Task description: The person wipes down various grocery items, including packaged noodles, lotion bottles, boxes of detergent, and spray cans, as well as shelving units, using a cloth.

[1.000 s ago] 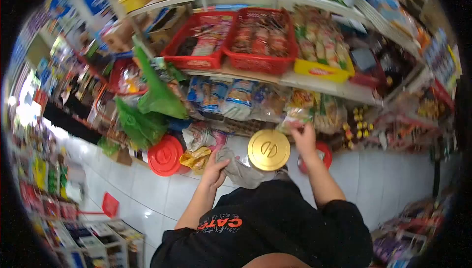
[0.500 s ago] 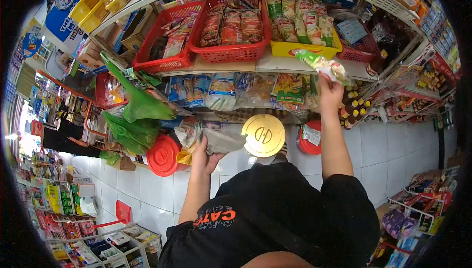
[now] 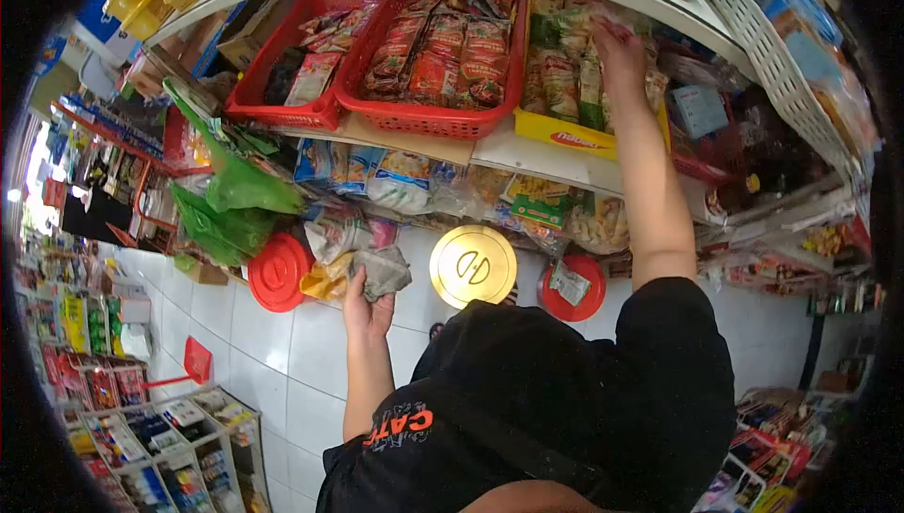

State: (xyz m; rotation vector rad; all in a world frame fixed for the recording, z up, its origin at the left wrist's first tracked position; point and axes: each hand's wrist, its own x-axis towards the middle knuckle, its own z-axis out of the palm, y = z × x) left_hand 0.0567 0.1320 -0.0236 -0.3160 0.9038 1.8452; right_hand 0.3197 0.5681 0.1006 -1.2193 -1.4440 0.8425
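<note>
- Head view: the green snack packet, raised beside the shelf half a second ago, is now reaching the yellow basket; it is probably under the right hand, though blur hides it.
- Right-hand grip: cannot tell whether it is grasping or releasing.
- The left hand is clutching a grey cloth, lower than before.
- A gold lid is lying just beside the cloth, red baskets are sitting left of the yellow one.

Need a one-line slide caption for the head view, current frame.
Right hand reaches into the packets in the yellow basket on a shop shelf; left hand holds a grey cloth low.
</note>
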